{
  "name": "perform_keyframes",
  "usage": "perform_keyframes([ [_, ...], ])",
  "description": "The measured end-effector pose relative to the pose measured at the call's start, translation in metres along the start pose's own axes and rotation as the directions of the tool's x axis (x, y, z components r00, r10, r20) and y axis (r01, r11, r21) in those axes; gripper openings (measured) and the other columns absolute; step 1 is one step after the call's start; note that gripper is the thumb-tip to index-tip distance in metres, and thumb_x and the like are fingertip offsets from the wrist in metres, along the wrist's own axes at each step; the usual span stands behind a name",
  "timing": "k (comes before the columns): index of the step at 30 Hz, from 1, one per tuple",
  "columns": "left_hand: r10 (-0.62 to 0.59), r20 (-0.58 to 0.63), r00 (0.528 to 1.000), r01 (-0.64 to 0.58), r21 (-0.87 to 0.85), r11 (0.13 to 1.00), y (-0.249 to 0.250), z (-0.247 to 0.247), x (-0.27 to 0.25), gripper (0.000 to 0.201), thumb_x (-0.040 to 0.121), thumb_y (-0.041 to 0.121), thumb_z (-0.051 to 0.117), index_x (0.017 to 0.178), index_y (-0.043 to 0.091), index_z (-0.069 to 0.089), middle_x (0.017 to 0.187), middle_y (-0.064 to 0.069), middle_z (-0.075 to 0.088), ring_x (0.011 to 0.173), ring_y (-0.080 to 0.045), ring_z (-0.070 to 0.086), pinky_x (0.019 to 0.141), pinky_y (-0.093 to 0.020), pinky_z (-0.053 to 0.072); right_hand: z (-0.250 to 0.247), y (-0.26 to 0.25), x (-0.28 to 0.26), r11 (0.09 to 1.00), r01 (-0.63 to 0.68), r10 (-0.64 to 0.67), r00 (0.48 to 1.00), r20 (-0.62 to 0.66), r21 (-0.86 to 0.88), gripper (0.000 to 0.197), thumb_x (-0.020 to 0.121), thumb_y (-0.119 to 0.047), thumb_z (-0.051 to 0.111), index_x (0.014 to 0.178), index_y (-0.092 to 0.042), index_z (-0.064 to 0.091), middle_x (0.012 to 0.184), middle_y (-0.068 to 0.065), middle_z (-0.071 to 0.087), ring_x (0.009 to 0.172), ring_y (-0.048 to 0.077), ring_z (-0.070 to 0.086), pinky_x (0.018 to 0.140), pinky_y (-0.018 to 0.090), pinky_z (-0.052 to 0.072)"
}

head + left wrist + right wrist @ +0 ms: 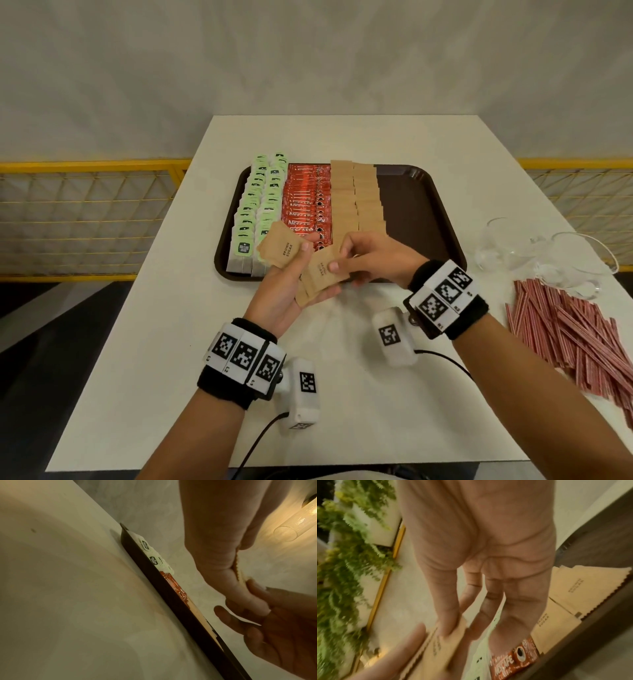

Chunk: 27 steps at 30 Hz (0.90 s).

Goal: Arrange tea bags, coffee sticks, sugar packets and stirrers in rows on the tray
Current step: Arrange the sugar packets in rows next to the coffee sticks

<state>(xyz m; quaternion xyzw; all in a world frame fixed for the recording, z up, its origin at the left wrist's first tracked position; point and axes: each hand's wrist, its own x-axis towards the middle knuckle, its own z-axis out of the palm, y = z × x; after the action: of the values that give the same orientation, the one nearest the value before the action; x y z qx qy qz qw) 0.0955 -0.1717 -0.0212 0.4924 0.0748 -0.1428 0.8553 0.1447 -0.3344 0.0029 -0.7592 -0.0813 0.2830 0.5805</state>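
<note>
A brown tray point(414, 205) holds two rows of green tea bags point(257, 205), a row of red coffee sticks point(305, 202) and two rows of brown sugar packets point(356, 198); its right part is bare. At the tray's near edge my left hand point(308, 270) grips a fanned stack of sugar packets point(284, 248). My right hand point(339, 260) pinches one packet point(322, 270) of that stack between thumb and fingers. The right wrist view shows this pinched packet point(443, 649) above the coffee sticks point(513, 660). A pile of red-striped stirrers point(565, 335) lies on the table at the right.
Two glass bowls point(507, 243) point(579, 263) stand right of the tray, behind the stirrers. The white table point(342, 137) ends close behind the tray. Yellow mesh railings point(85, 212) run on both sides.
</note>
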Motion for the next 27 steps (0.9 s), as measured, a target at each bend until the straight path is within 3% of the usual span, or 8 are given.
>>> perform_keyframes([
  [3,0.018,0.009,1.000,-0.018,0.000,1.000,0.001,0.000,-0.003,0.024,0.098,0.028,0.041,0.117,0.026,0.056,0.117,-0.006,0.066,0.097,-0.018,0.068,0.080,-0.045,0.057,-0.004,0.002,-0.003,1.000,0.003,-0.003,1.000,-0.002,0.016,0.021,0.083,-0.009,0.068,0.075,-0.014,0.049,0.086,0.003,0.060,0.075,0.014,0.061,0.063,0.024,0.054],
  [7,0.017,0.028,0.999,-0.018,0.032,0.999,0.000,0.002,-0.004,0.025,0.096,0.029,0.044,0.117,0.028,0.058,0.114,-0.003,0.068,0.099,-0.023,0.067,0.078,-0.045,0.057,-0.012,0.000,-0.008,0.992,0.111,-0.108,0.993,-0.048,0.054,0.017,0.084,-0.007,0.064,0.076,-0.013,0.050,0.083,0.001,0.066,0.078,0.014,0.065,0.067,0.026,0.055],
  [11,-0.013,0.023,1.000,0.011,0.087,0.996,0.000,0.002,-0.006,0.020,0.095,0.025,0.049,0.111,0.026,0.061,0.090,-0.003,0.073,0.078,-0.025,0.071,0.067,-0.037,0.059,-0.029,-0.026,-0.016,0.958,0.216,-0.212,0.976,-0.042,0.188,0.009,0.078,-0.008,0.063,0.081,-0.012,0.055,0.072,-0.004,0.068,0.073,0.010,0.067,0.062,0.021,0.054],
  [13,-0.042,0.036,0.998,0.037,0.133,0.990,-0.001,0.004,-0.007,0.016,0.095,0.017,0.049,0.106,0.018,0.061,0.080,-0.005,0.071,0.068,-0.025,0.070,0.062,-0.035,0.059,-0.025,-0.037,-0.013,0.967,0.233,-0.238,0.971,0.031,0.103,0.016,0.076,-0.011,0.066,0.090,-0.015,0.062,0.075,-0.004,0.069,0.075,0.009,0.067,0.065,0.020,0.054],
  [15,-0.085,0.081,0.993,0.068,0.193,0.979,-0.002,0.007,-0.010,0.016,0.096,0.012,0.048,0.104,0.014,0.062,0.076,-0.006,0.069,0.066,-0.026,0.069,0.061,-0.035,0.058,-0.016,-0.044,-0.007,0.968,0.235,-0.226,0.969,0.099,-0.092,0.020,0.081,-0.009,0.067,0.100,-0.014,0.065,0.086,0.006,0.069,0.080,0.011,0.065,0.067,0.019,0.054],
  [18,-0.142,0.119,0.983,0.111,0.236,0.965,-0.003,0.009,-0.013,0.015,0.093,0.009,0.052,0.103,0.011,0.063,0.076,-0.007,0.067,0.066,-0.027,0.069,0.062,-0.035,0.057,-0.007,-0.045,-0.001,0.932,0.205,-0.167,0.975,0.150,-0.297,0.024,0.086,-0.013,0.063,0.107,-0.001,0.065,0.095,0.018,0.067,0.082,0.021,0.062,0.067,0.023,0.053],
  [21,-0.137,0.096,0.986,0.109,0.251,0.962,-0.002,0.005,-0.014,0.014,0.090,0.009,0.056,0.102,0.010,0.064,0.082,-0.008,0.070,0.071,-0.026,0.070,0.063,-0.033,0.058,-0.011,-0.038,-0.001,0.952,0.158,-0.133,0.985,0.110,-0.263,0.028,0.089,-0.013,0.059,0.106,0.008,0.063,0.095,0.018,0.064,0.078,0.016,0.060,0.062,0.017,0.053],
  [27,-0.102,0.064,0.993,0.090,0.161,0.983,-0.001,0.004,-0.015,0.021,0.094,0.015,0.052,0.112,0.019,0.061,0.097,-0.001,0.074,0.084,-0.029,0.071,0.072,-0.037,0.058,-0.022,-0.026,-0.008,0.982,0.140,-0.134,0.990,0.051,-0.129,0.012,0.091,-0.011,0.056,0.088,-0.016,0.067,0.098,0.013,0.064,0.084,0.018,0.060,0.066,0.021,0.053],
])
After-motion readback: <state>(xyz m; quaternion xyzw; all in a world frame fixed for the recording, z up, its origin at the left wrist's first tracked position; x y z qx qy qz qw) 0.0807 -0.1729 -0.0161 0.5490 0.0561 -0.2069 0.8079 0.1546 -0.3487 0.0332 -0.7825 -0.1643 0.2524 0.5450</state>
